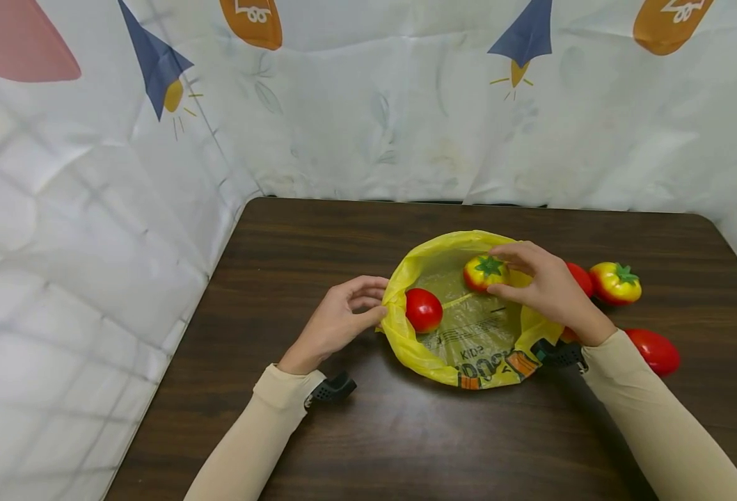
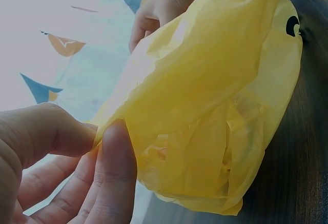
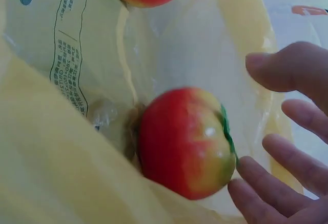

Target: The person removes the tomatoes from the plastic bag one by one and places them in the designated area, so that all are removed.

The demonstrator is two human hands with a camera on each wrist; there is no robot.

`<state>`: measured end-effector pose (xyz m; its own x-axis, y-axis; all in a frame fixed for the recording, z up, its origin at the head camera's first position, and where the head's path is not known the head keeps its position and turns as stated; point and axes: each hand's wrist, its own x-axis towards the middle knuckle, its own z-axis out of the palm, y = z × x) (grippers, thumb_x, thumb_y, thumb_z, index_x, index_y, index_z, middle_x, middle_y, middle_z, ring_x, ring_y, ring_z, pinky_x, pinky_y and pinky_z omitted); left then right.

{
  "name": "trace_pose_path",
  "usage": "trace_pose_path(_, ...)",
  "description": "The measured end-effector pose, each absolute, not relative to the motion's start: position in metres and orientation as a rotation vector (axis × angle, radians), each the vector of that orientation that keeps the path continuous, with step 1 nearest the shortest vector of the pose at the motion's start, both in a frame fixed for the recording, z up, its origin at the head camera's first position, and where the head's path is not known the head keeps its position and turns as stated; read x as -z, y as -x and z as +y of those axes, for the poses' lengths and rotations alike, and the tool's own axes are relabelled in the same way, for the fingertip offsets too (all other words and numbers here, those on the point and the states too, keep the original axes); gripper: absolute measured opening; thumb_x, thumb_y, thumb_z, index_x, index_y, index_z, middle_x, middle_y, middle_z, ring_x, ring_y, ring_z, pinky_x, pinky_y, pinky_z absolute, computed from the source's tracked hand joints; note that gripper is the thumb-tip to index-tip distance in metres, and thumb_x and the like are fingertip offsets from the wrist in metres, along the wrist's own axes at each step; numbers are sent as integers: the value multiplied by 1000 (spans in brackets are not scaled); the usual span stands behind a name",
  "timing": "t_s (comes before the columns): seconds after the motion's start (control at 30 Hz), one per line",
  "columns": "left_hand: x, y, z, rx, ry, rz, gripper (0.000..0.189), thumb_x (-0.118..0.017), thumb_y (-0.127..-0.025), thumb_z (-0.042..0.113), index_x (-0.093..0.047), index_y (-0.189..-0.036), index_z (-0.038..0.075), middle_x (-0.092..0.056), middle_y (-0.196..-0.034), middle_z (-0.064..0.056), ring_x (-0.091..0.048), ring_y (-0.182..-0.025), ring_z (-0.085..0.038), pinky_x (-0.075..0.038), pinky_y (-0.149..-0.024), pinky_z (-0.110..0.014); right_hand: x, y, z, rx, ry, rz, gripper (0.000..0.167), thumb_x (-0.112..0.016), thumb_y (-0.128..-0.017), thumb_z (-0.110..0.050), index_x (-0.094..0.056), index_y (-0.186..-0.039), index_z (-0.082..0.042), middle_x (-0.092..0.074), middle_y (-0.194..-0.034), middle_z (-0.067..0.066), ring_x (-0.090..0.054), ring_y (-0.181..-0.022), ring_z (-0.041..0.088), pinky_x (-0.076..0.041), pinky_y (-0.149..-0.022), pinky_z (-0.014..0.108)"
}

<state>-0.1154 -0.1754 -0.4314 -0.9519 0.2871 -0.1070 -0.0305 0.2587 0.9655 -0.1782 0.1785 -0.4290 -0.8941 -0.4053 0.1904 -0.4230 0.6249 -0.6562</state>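
A yellow plastic bag stands on the table with its mouth spread wide and its rim folded outward. My left hand pinches the bag's left rim between thumb and forefinger, as the left wrist view shows close up. Inside lie a red toy tomato at the left and a red-and-yellow toy tomato with a green leafy top. Over the bag's right side reaches my right hand. Its fingers are spread, with fingertips right at the leafy side of the red-and-yellow tomato and the thumb standing apart.
To the right of the bag, partly behind the right arm, are another red-and-yellow toy tomato, a red one beside it, and a red one nearer. A printed white curtain hangs behind the dark wooden table.
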Motion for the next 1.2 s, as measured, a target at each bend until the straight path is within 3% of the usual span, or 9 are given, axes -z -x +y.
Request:
trace_pose_path(0.4, 431, 115, -174, -1740, -231, 2280, 42, -72, -95, 12, -63, -136, 16, -68, -128, -9, -71, -111, -20, -62, -83, -27, 434, 183, 174, -1100, -728, -2809, 52, -84, -85, -9, -64, -134, -11, -63, -125, 9, -70, -117, 32, -53, -103, 52)
trace_pose_path(0.67, 431, 115, -175, -1750, -241, 2268, 42, -72, -95, 12, -63, -136, 15, -68, -128, -10, -72, -110, -20, -62, -83, -27, 439, 188, 173, -1101, -750, -2823, 47, -82, -86, -6, -66, -130, -7, -67, -127, 15, -69, -115, 37, -56, -101, 57)
trace_pose_path(0.9, 432, 115, -175, -1766, -256, 2247, 41, -72, -95, 12, -62, -136, 14, -68, -127, -10, -72, -109, -20, -62, -83, -26, 443, 192, 170, -1128, -768, -2847, 53, -85, -85, -10, -64, -133, -5, -66, -133, 16, -69, -116, 37, -56, -101, 57)
trace_pose_path(1.2, 433, 115, -175, -1757, -247, 2255, 43, -72, -95, 12, -62, -136, 15, -68, -128, -10, -72, -109, -19, -62, -83, -28, 446, 192, 161, -1152, -798, -2873, 59, -87, -82, -9, -61, -135, -4, -68, -129, 16, -69, -112, 34, -57, -100, 55)
